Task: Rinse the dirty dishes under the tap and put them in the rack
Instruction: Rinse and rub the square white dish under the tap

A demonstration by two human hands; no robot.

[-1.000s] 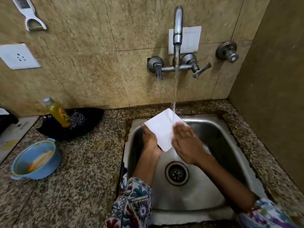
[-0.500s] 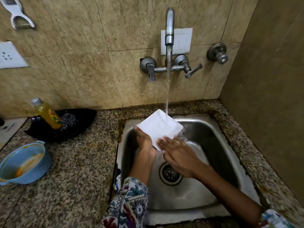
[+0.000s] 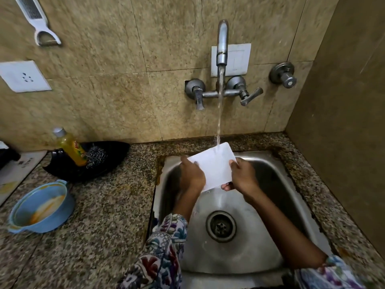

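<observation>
A flat white plate (image 3: 214,163) with rounded corners is held tilted in the middle of the frame, over the steel sink (image 3: 302,205). The left hand (image 3: 192,174) grips its left edge and the right hand (image 3: 242,177) pinches its right edge, thumb on top and fingers under it. A thin stream of water (image 3: 219,113) falls from the one metal tap (image 3: 222,42) on the wall and lands on the plate's top edge. Water runs off the plate's low corner into the sink. The sink is shiny and has one round drain (image 3: 220,226) at the bottom. Both arms wear flowery sleeves (image 3: 164,247).

The bench (image 3: 100,226) around the sink is speckled stone. At the lower left of the frame sits one blue bowl (image 3: 39,207) with orange smears inside. Behind it is one black dish (image 3: 104,161) that holds a yellow bottle (image 3: 71,148) with a grey cap and a ball of steel wool (image 3: 95,157).

The wall is tan tile. At the upper left hang one white grater (image 3: 37,19) and one white socket (image 3: 24,76). One round knob (image 3: 284,75) sits right of the tap.
</observation>
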